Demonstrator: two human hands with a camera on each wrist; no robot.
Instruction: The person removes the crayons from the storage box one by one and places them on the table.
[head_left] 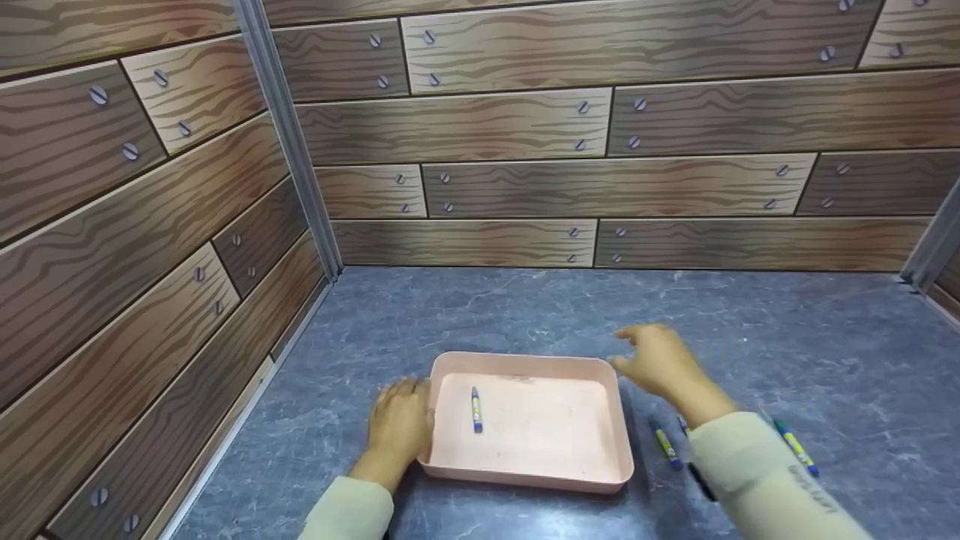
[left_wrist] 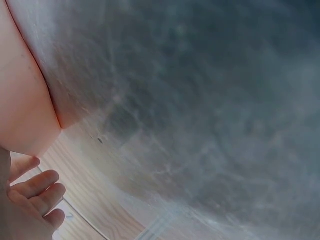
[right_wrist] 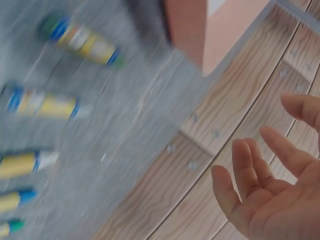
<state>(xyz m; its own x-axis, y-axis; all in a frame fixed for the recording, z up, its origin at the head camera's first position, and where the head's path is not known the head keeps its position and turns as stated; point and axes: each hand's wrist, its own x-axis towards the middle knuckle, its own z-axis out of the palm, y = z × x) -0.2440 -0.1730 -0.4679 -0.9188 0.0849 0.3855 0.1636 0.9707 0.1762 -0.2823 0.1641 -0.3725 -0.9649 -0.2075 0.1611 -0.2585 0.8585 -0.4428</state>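
A shallow pink tray (head_left: 540, 480) sits on the table with one grey-tipped crayon (head_left: 477, 411) lying inside, left of its middle. My left hand (head_left: 400, 420) rests against the tray's left wall; in the left wrist view its fingers (left_wrist: 44, 187) are loosely bent beside the tray's corner, and the thumb is hidden. Over the tray's far right corner my right hand (head_left: 660, 360) is raised, fingers spread and nothing between them. Several crayons in yellow and blue wrappers lie right of the tray, among them a green one (head_left: 796, 448) and another (head_left: 666, 445) by the wall.
The crayons form a loose row in the right wrist view, one with a blue tip (right_wrist: 20, 197). Part of the row is hidden under my right sleeve (head_left: 757, 465). Wood-patterned panels (head_left: 600, 127) wall in the grey marbled table (head_left: 480, 307) at the back and left.
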